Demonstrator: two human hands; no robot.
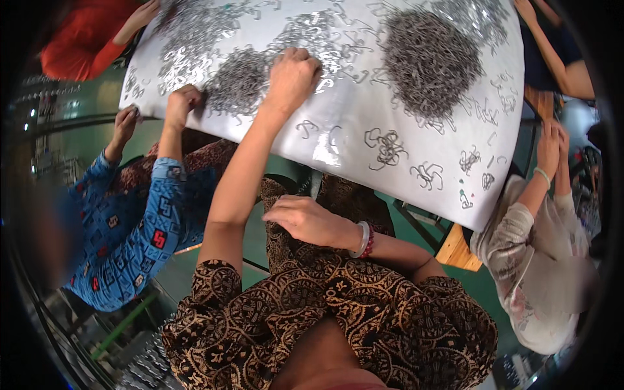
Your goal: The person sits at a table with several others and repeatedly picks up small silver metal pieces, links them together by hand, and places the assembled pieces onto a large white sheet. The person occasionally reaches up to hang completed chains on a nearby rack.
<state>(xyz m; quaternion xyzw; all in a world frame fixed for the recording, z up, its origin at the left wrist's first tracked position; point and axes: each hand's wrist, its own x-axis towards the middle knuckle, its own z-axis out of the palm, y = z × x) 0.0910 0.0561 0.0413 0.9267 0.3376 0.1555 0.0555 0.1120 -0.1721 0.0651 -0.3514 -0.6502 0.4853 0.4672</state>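
Observation:
My left hand (294,77) reaches over the white-covered table (351,140), its fingers curled down among bent metal hooks. Its fingertips are hidden, so what they hold cannot be seen. Just left of it lies a dark heap of hooks (237,81), and shinier loose hooks (312,32) spread beyond. My right hand (300,218) hovers above my lap, off the table's near edge, with a bangle and red beads at the wrist. Its fingers are bent and drawn together, pointing left; the palm side is hidden.
A large dark hook heap (429,65) fills the table's right part. Small hook clusters (387,148) lie near the front edge. A co-worker in a blue sleeve (169,195) works at left; another person's hands (552,143) are at right. A wooden stool (460,250) stands below the table.

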